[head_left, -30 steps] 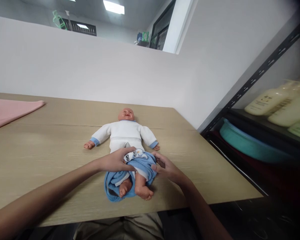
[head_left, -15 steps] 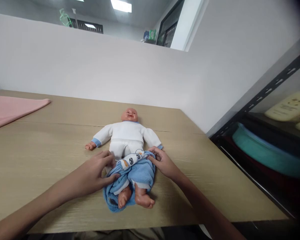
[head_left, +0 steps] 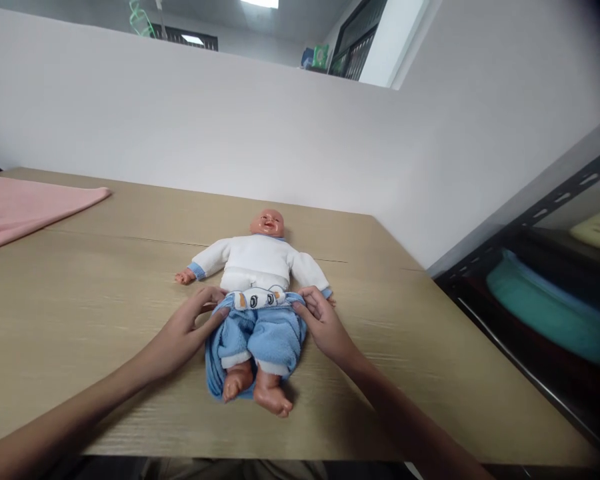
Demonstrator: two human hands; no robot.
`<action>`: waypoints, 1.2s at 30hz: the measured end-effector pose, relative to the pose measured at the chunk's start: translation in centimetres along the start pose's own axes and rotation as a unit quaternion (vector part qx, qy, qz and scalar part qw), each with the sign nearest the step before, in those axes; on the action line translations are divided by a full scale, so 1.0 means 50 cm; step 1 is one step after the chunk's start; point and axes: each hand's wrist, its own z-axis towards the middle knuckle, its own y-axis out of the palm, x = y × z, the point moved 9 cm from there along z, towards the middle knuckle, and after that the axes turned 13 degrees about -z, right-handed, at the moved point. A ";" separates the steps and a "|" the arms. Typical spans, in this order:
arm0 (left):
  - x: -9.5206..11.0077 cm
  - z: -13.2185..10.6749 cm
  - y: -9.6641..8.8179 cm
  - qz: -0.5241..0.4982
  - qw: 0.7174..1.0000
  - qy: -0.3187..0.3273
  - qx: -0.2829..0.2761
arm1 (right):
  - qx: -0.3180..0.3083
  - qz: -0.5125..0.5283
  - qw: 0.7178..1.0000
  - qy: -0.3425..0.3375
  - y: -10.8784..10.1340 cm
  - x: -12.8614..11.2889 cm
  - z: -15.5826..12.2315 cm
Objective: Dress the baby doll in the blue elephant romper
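A baby doll (head_left: 260,263) in a white top lies on its back on the wooden table (head_left: 80,300), head away from me. Blue fleece trousers (head_left: 263,337) with a printed waistband cover its legs up to the waist; both bare feet stick out below. My left hand (head_left: 190,327) pinches the waistband at the doll's left-of-picture hip. My right hand (head_left: 317,320) grips the waistband at the other hip, beside the doll's cuffed hand.
A pink cloth (head_left: 25,207) lies at the table's far left. A white partition wall (head_left: 180,120) runs behind the table. A black metal shelf (head_left: 545,267) on the right holds a teal basin (head_left: 550,307) and a pale bottle (head_left: 597,227).
Both hands have slid the blue trousers up from the doll's thighs to its waist. My left hand moved from the front of the waistband to its side. The camera has tilted slightly.
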 end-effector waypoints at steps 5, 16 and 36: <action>-0.075 0.038 0.017 -0.204 0.970 -0.128 -0.023 | 0.032 -0.022 0.999 0.006 0.016 0.015 0.046; -0.037 0.049 -0.013 -0.076 0.997 0.005 -0.007 | 0.099 -0.092 0.988 -0.079 -0.001 -0.034 0.043; -0.052 0.146 -0.018 -0.096 0.995 0.040 0.011 | 0.166 -0.133 0.977 -0.035 -0.013 -0.004 0.107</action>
